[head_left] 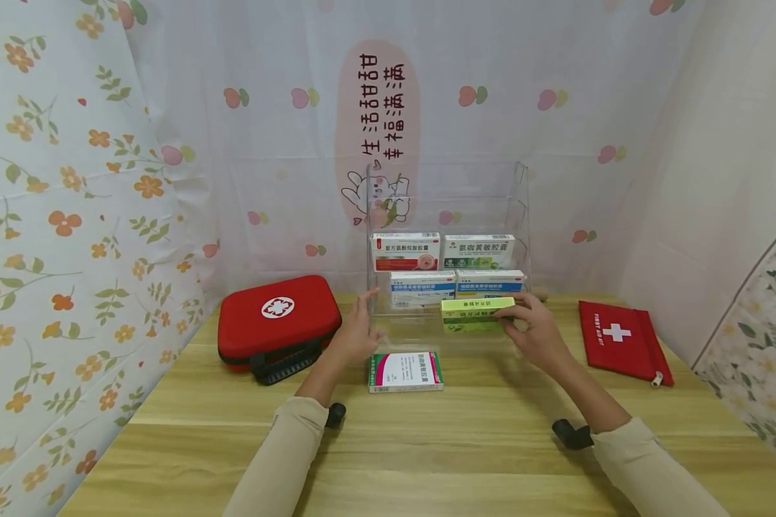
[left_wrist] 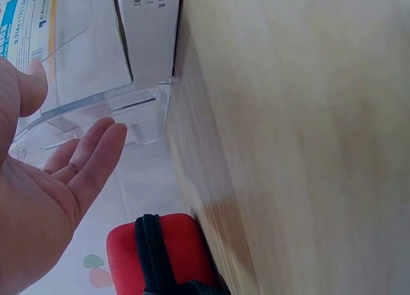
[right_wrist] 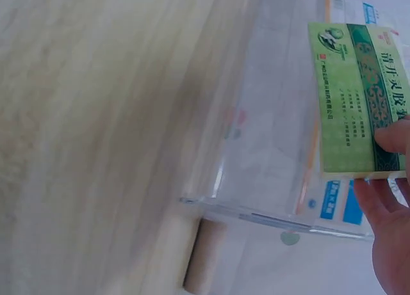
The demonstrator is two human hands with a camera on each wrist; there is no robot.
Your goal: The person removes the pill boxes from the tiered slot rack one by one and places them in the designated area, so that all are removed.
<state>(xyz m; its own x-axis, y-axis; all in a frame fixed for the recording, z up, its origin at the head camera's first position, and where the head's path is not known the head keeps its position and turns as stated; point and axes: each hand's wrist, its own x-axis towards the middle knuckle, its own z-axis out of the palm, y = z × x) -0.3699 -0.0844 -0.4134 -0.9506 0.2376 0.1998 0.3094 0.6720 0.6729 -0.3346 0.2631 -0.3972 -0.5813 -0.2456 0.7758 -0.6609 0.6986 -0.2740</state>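
A green medicine box (head_left: 477, 316) is pinched at its right end by my right hand (head_left: 532, 332), in front of the lower right of a clear acrylic rack (head_left: 449, 208). In the right wrist view, the thumb presses the face of the green box (right_wrist: 349, 96) and the fingers lie behind it. My left hand (head_left: 357, 332) is beside the rack's left side, its fingers extended and nothing in its grasp, as the left wrist view also shows (left_wrist: 57, 186). A white, pink and green medicine box (head_left: 406, 371) lies flat on the table, close to the left hand.
Two boxes, one red-and-white (head_left: 406, 253) and one white-and-green (head_left: 478, 253), stand on the rack's upper tier, over two blue-and-white boxes (head_left: 422, 289). A red hard case (head_left: 278, 316) stands left, a red first aid pouch (head_left: 624, 341) lies right. Patterned curtains surround the wooden table (head_left: 427, 459).
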